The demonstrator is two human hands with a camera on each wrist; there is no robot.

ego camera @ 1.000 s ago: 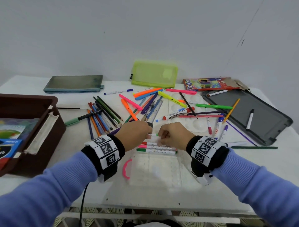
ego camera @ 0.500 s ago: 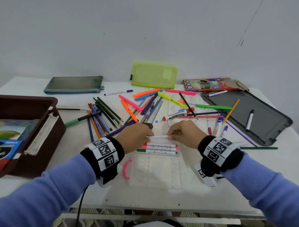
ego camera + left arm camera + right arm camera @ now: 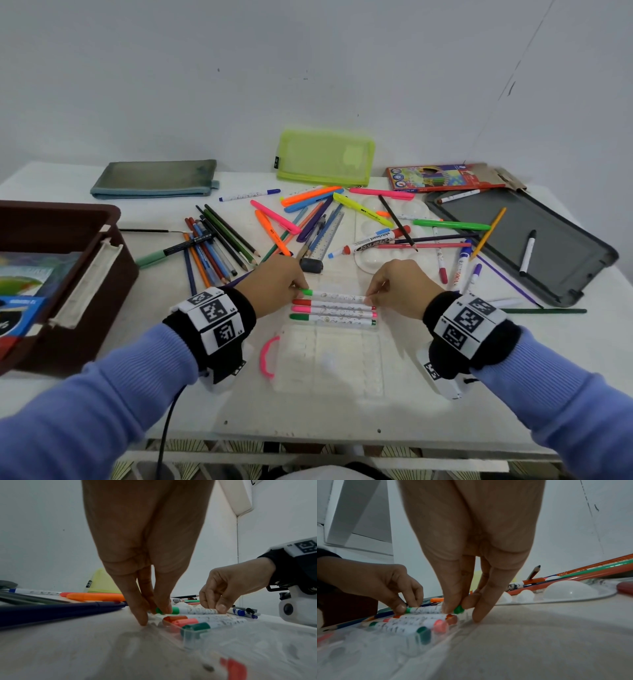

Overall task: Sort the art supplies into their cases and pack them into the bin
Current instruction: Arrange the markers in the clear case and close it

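Note:
A white marker with a light green cap (image 3: 334,295) lies level just beyond the three markers in the clear marker case (image 3: 329,363). My left hand (image 3: 303,290) pinches its capped end, seen close in the left wrist view (image 3: 162,610). My right hand (image 3: 371,297) pinches the other end (image 3: 453,608). The red (image 3: 329,303), pink (image 3: 334,310) and dark green (image 3: 332,319) markers lie side by side in the case's far half. The marker's body (image 3: 195,611) sits just above the red one; whether it rests in the case cannot be told.
A brown bin (image 3: 85,281) holding boxes stands at the left. Coloured pencils (image 3: 219,246), highlighters (image 3: 274,219) and a white palette (image 3: 366,263) lie behind the hands. Further back are a grey pouch (image 3: 154,178), a green mesh pouch (image 3: 325,157), a pencil box (image 3: 442,176) and a dark tray (image 3: 548,246) at the right.
My hands have drawn apart to the marker's two ends. The marker has come down level beside the red one in the case.

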